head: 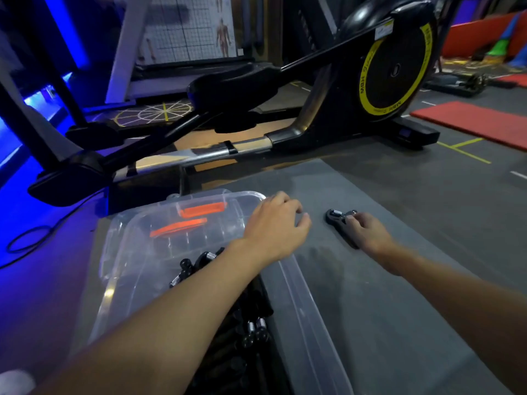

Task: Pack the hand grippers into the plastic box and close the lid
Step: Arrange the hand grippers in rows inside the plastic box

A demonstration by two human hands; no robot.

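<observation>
On the grey mat (399, 280) just right of the clear plastic box (296, 292), your right hand (368, 235) pinches a loose black spring hand gripper (335, 219) in its fingers (352, 221), seemingly to lift it in with the grippers already packed (253, 329), while your left hand (273, 226) hovers by the rim, loosely curled and empty.

Plastic box (302, 303) open from above, its clear lid (182, 223) off and lying at the far end. Inside, black hand grippers (253, 332) heaped toward the right wall; left half bare. Left forearm slanting across the opening, left hand (273, 226) hanging past the far right corner. Right of the box, broad grey mat (399, 295), occupied only by the lone hand gripper (336, 219) in the right hand (368, 233). Elliptical trainer (285, 89) barring the far side.
</observation>
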